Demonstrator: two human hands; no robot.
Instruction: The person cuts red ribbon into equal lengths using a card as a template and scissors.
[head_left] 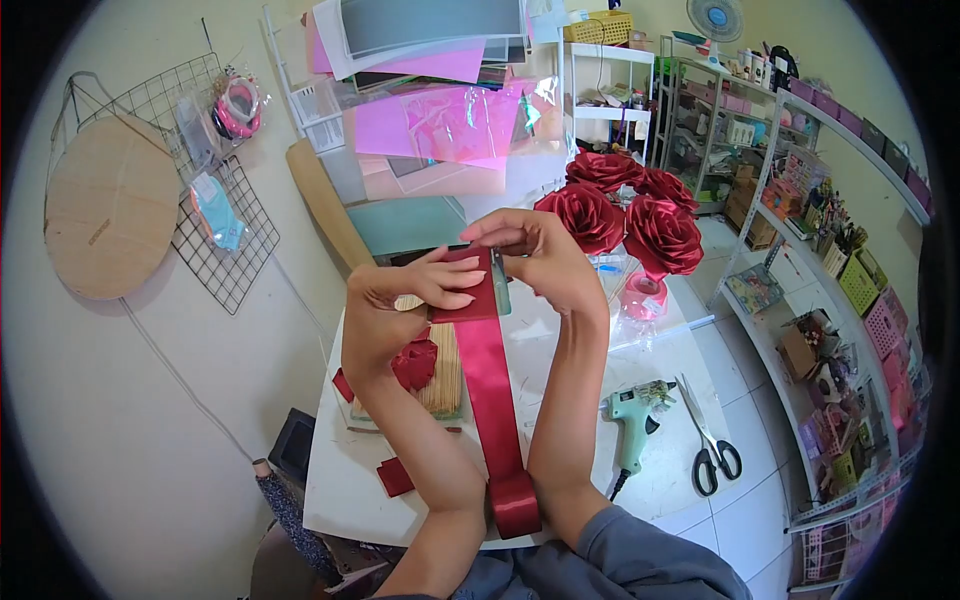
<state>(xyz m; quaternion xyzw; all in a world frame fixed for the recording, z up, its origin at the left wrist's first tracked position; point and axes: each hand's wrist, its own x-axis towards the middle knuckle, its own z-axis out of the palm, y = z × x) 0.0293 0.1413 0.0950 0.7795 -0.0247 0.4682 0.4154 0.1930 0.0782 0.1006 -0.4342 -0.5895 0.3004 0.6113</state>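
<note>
A wide red satin ribbon (483, 390) runs from the ribbon roll (516, 506) at the table's front edge up to my hands. Its upper end lies wrapped over a small flat greenish card (502, 284). My left hand (405, 305) presses its fingers on the wrapped ribbon, the thumb hidden behind. My right hand (555, 262) pinches the ribbon and card near the top right corner; some of its fingers are hidden. Below my left hand, red ribbon pieces (415, 366) rest on a bundle of thin wooden sticks (446, 385).
A green glue gun (632, 425) and black-handled scissors (711, 440) lie on the white table (570, 510) at the right. Several red ribbon roses (660, 235) stand behind my right hand. Shelves (775, 290) line the right side; wrapping sheets (430, 125) hang at the back.
</note>
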